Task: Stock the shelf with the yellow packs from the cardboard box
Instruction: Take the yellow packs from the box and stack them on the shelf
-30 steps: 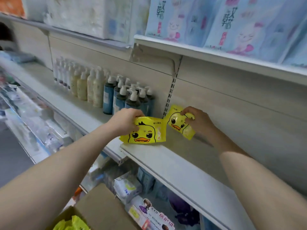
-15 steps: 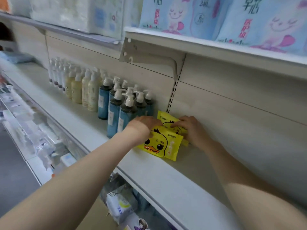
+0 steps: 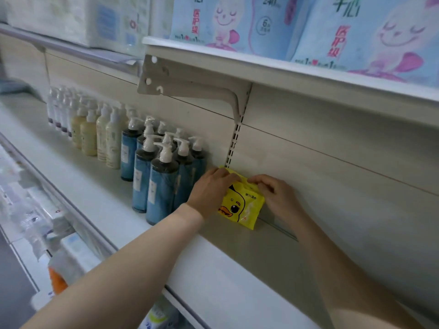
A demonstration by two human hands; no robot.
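Near of the grip: flat white metal shelf board [image 3: 213,269] under both wrists, with room for later rows, so best to fill from the back first.
Left hand: left hand [image 3: 210,189] curled over the pack's top left corner, fingers hooked round the upper edge; grasping, not released.
Right hand: right hand [image 3: 278,198] pinching the top right corner, fingertips folded onto the crinkled film; grasping too.
Between the hands: soft yellow plastic pack printed with a duck face [image 3: 243,206], tilted, lower edge down on the board, top leaning toward the rear; on the shelf but not yet squared.
Step, as judged: seating and straightening the pack.
Doing it well: press the bottom edge flat, turn the duck face square to the aisle, then loosen one hand at a time and watch for slumping, since soft film probably sags.
Left of the grip: dark blue pump bottles in clear wrap [image 3: 161,186], just beside the left hand; tall and likely easy to tip, so slide the pack gently that way, no shoving.
Above the left knuckles: sliver of yellow [image 3: 224,169]; cannot tell whether a second pack or a fold.
Beyond the grip: pale wood-look back panel [image 3: 332,186], a good stop to lean against.
Cardboard box: not in view.
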